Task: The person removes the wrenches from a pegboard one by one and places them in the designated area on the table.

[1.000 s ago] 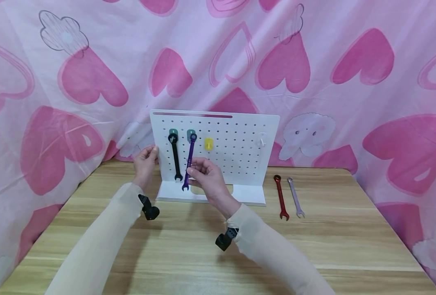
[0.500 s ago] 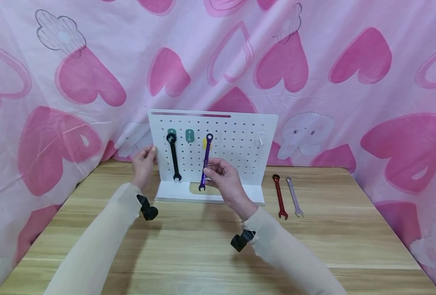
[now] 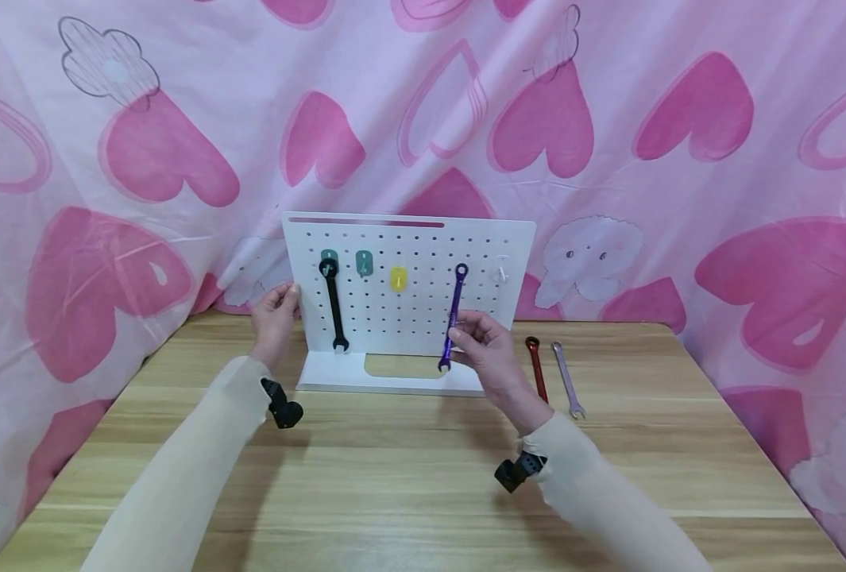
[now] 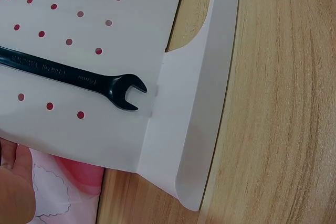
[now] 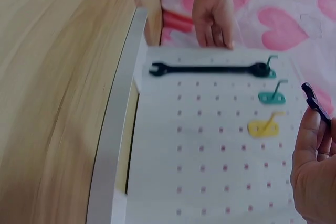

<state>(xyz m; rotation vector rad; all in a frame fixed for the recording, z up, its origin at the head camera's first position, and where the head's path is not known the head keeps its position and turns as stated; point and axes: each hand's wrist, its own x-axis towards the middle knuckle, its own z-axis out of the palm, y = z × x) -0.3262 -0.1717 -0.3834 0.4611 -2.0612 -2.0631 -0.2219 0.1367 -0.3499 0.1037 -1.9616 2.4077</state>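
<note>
A white pegboard (image 3: 423,318) stands upright on its base on the table. At its left edge my left hand (image 3: 274,326) holds the board's side with thumb and fingertips. My right hand (image 3: 490,349) pinches a purple combination wrench (image 3: 453,318) by the shank, ring end up, in front of the board's right half. Part of that wrench (image 5: 313,100) also shows in the right wrist view. A black combination wrench (image 3: 334,306) hangs by its ring from the leftmost green hook (image 5: 271,69).
Beside it on the board are a bare green hook (image 3: 364,264), a yellow hook (image 3: 398,279) and a clear hook (image 3: 501,272). A red wrench (image 3: 536,365), partly behind my right hand, and a silver wrench (image 3: 569,381) lie on the table (image 3: 394,477). A heart-patterned curtain (image 3: 365,63) hangs behind.
My right hand has carried the purple wrench rightward, from in front of the second green hook, past the yellow hook, to the board's right half. The left hand stays at the board's edge.
</note>
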